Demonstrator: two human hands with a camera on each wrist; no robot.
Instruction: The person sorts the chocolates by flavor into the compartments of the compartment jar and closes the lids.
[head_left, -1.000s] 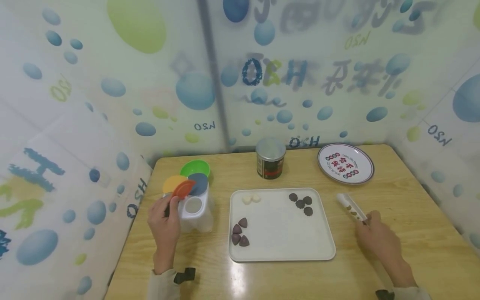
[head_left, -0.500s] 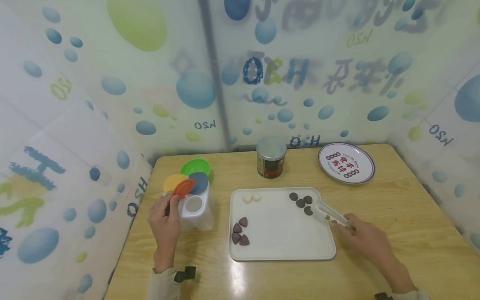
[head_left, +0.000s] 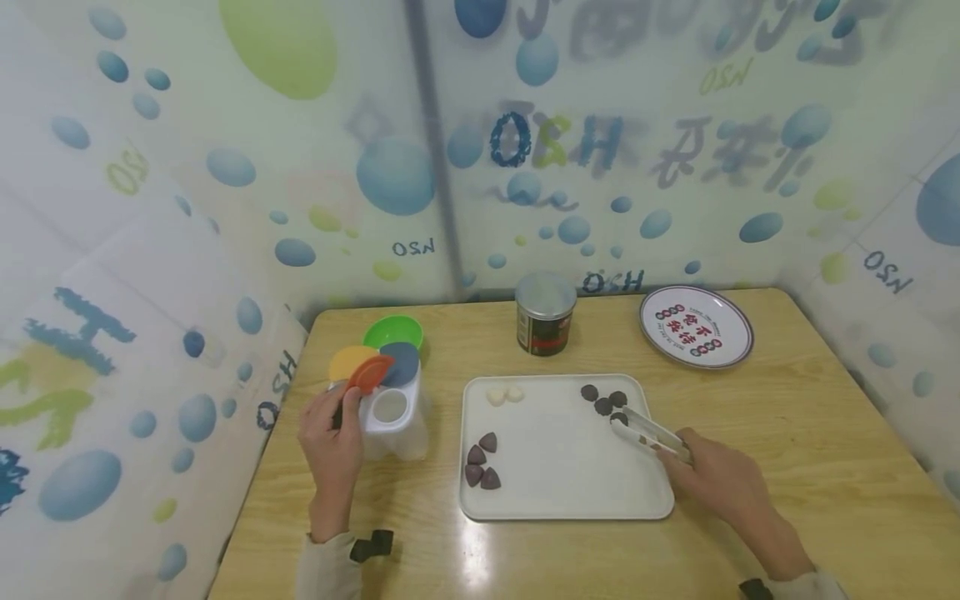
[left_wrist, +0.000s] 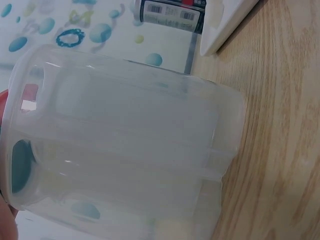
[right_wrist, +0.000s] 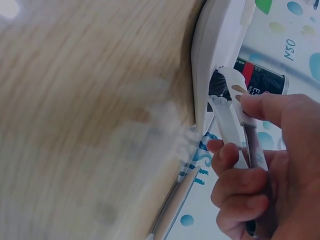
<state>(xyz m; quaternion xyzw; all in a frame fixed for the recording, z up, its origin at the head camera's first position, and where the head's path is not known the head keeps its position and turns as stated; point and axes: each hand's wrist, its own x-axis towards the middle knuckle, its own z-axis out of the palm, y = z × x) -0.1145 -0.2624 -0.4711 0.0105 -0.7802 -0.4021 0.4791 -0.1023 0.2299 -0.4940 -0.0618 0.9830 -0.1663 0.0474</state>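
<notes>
My left hand [head_left: 330,437] pinches the raised orange-red lid [head_left: 369,375] of a translucent plastic container [left_wrist: 130,135], with one round opening uncovered beneath it. In my right hand [head_left: 716,475] I grip white-tipped tongs [right_wrist: 244,115], which reach over the right edge of a white tray [head_left: 562,475]. The tong tips stand on either side of a dark, ridged round piece [head_left: 618,418], the nearest of several in the tray's far right corner; whether they squeeze it I cannot tell. Several brown triangular pieces [head_left: 476,455] lie at the tray's left, and two cream-white pieces [head_left: 497,396] at its far left.
Yellow [head_left: 351,362] and blue [head_left: 401,358] lids cover other openings of the container. Behind it sits a green bowl [head_left: 393,332]. A lidded dark can [head_left: 545,315] stands beyond the tray, and a white plate with red lettering [head_left: 696,327] lies at the far right.
My right hand has moved left with the tongs, from beside the tray to the dark round pieces. The left hand holds the raised lid as before.
</notes>
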